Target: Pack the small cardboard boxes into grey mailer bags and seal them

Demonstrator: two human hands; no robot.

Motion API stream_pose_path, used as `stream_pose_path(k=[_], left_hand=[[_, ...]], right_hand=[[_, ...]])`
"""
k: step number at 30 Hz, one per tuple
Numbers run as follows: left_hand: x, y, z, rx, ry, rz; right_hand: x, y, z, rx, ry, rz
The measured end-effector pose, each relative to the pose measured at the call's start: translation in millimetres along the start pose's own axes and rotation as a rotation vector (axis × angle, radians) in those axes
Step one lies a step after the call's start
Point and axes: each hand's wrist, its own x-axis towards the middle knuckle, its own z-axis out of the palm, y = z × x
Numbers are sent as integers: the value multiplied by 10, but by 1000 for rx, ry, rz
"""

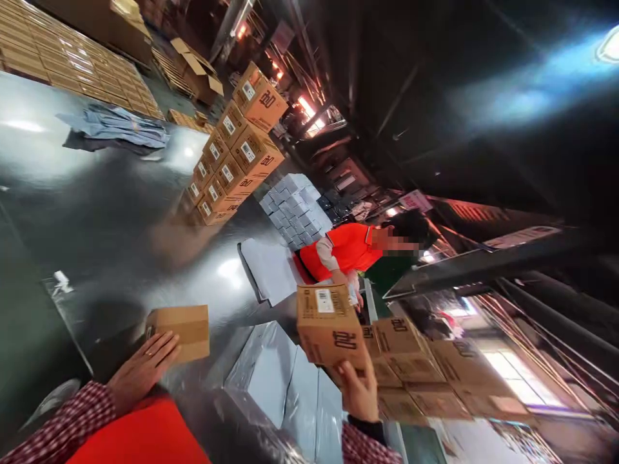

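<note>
My left hand [147, 366] rests its extended fingers along the near side of a small brown cardboard box [192, 332], with the thumb out of sight. The box has a tape strip across it. On the right, my right hand [360, 390] grips the lower corner of another cardboard box [323, 325], marked with dark print and a white barcode label. This second box is tilted, above and beside plastic-wrapped white boxes [271, 361]. Red-and-white checked sleeves cover both my arms.
Similar cartons are stacked on the floor [242, 151] and at the right [411, 361]. A co-worker in a red shirt [351, 251] bends near a white sheet-like stack [271, 267]. Wrapped grey packs [294, 209] stand behind. Blue-grey flat material [120, 129] lies farther left.
</note>
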Motion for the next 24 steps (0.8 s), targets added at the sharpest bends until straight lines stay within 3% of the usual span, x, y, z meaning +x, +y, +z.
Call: stream_pose_path(k=[3,6,9,13,17,24], left_hand=[[-157,-164,-129,-56,34,-36],[-138,-231,-438,-113,81,-86],[112,-173,-863,-272,82,-116],[582,44,-1256,-470,106,93],[728,157,-1211,-467,197,40],[500,36,-1098,-479,345,-13]], right_hand=[[-325,242,213,121,-98,137],[-599,427,589,180,-232,217],[-792,453,861,177,-295,266],[-913,438,1105,194,-288,334],[-955,519,1340,156,-329,319],[-1032,654,1606,206,-435,401]])
